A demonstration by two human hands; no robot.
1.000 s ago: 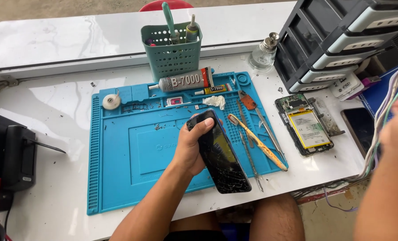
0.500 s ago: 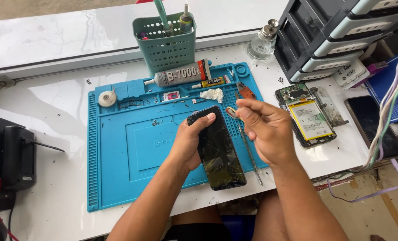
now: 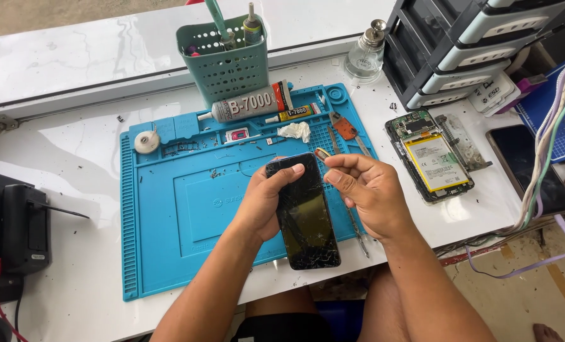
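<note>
— Where does the cracked phone (image 3: 304, 215) sit?

— Over the blue mat (image 3: 187, 215) on the desk (image 3: 73, 139). The left hand (image 3: 266, 199) grasps its left edge, thumb on the glass. The right hand (image 3: 364, 190) sits just beside its top right corner, fingers pinched around a small tool (image 3: 322, 152).

— Counts, left to right?

— One tape roll (image 3: 147, 141), one green basket (image 3: 223, 63), two glue tubes (image 3: 251, 103), one glass bottle (image 3: 364, 54), one opened phone (image 3: 435, 156) showing its battery.
</note>
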